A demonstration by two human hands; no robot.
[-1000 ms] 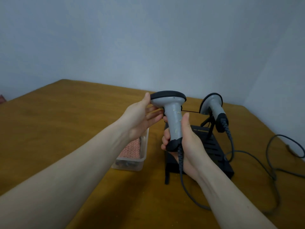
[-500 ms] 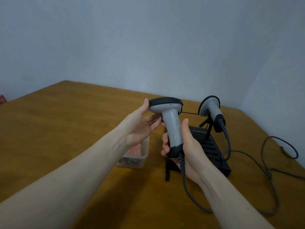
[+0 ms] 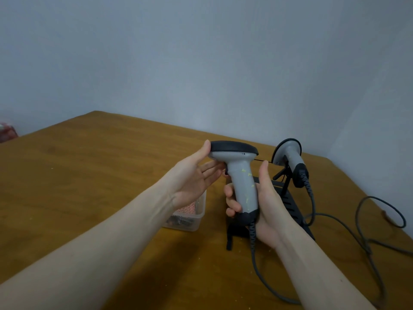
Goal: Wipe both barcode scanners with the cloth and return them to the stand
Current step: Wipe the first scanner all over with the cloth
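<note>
Head view, the only one. Near scanner (image 3: 240,175) was held upright at centre frame, lifted off the stand (image 3: 290,204); black cap up, grey handle spotted with yellowish flecks. Right hand (image 3: 266,204) was clamped round the lower handle, fingers curled at its left side, thumb straight up along the right edge. Left hand (image 3: 194,177) was spread, fingers straight, thumb tip touching the left rim of the cap, palm facing the scanner head; it gripped nothing. Second scanner (image 3: 290,159) sat in its cradle on the stand, right of centre, cable (image 3: 362,220) trailing over the wooden table (image 3: 89,186) toward the right edge. A clear plastic tub (image 3: 196,217) with a pinkish cloth-like fill lay just below the left hand, largely hidden by the wrist; whether that is the cloth I cannot tell for certain. Judgement: first scanner out, wiping not begun, no cloth in either hand. The next move likely calls for the left hand to drop to the tub, take the cloth, and work over the flecked handle while the right keeps the scanner steady; the cable may drag. Against the frame one second earlier: the scanner head had turned so the cap showed wider, the left thumb stayed on the rim, the right grip was unchanged, and the scene sat slightly lower in frame.
</note>
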